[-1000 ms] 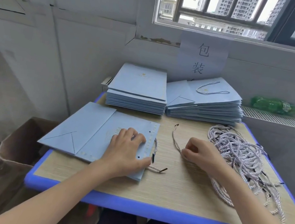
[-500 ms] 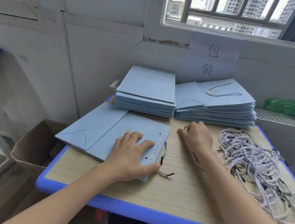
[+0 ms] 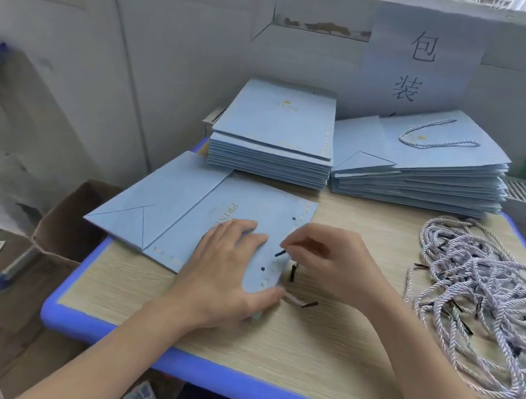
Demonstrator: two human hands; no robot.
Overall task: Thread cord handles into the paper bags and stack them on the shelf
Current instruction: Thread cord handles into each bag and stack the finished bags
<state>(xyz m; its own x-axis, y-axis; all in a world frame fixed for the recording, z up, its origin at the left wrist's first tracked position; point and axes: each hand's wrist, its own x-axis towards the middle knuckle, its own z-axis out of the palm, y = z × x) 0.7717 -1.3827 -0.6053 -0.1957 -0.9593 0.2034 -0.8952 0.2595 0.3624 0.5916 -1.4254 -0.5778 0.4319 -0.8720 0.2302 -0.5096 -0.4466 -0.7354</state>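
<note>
A flat light-blue paper bag (image 3: 186, 208) lies on the table (image 3: 318, 352) in front of me, its punched holes along the right edge. My left hand (image 3: 227, 272) presses flat on the bag's right part. My right hand (image 3: 323, 262) pinches a cord by its black tip (image 3: 280, 253), and the tip points at the bag just above a hole. Under the bag's edge another cord end (image 3: 303, 303) with a black tip sticks out. To my right lies a pile of loose white-and-lilac cords (image 3: 478, 290).
Two stacks of blue bags stand at the back: a plain stack (image 3: 272, 146) and a right-hand stack (image 3: 420, 174) topped by a bag with a cord handle. A paper sign (image 3: 419, 62) hangs on the wall. A cardboard box (image 3: 72, 226) sits on the floor left.
My right hand moved from the back of the table to the bag's right edge, now holding a cord tip over the holes. My left hand stayed pressed on the bag. The camera moved closer.
</note>
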